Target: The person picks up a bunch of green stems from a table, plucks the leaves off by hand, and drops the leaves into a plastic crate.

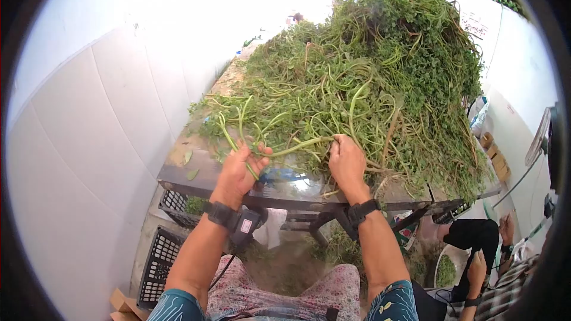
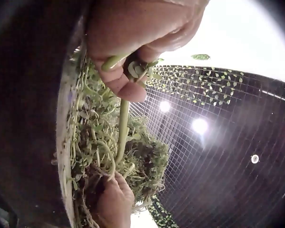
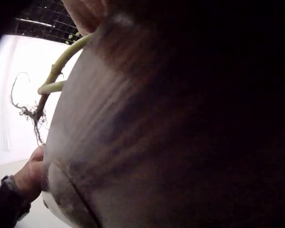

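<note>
A thick green plant stem (image 1: 300, 145) with leafy side shoots stretches between my two hands above the front of the table. My left hand (image 1: 238, 169) holds it by the shoots, fingers curled round them; small leaves (image 2: 135, 71) poke out between the fingers in the left wrist view. At the stem's other end, my right hand (image 1: 348, 163) pinches it between thumb and fingers. Thin brown roots (image 3: 35, 114) hang from the stem in the right wrist view. Just beyond both hands rises a large heap of leafy green stems (image 1: 410, 59).
The heap covers most of the table (image 1: 196, 169), with loose leaves near its left front corner. Black plastic crates (image 1: 160, 261) stand below at left. A white wall (image 1: 89, 119) runs along the left. Another person's hands (image 1: 477, 270) show at lower right, near a fan (image 1: 538, 137).
</note>
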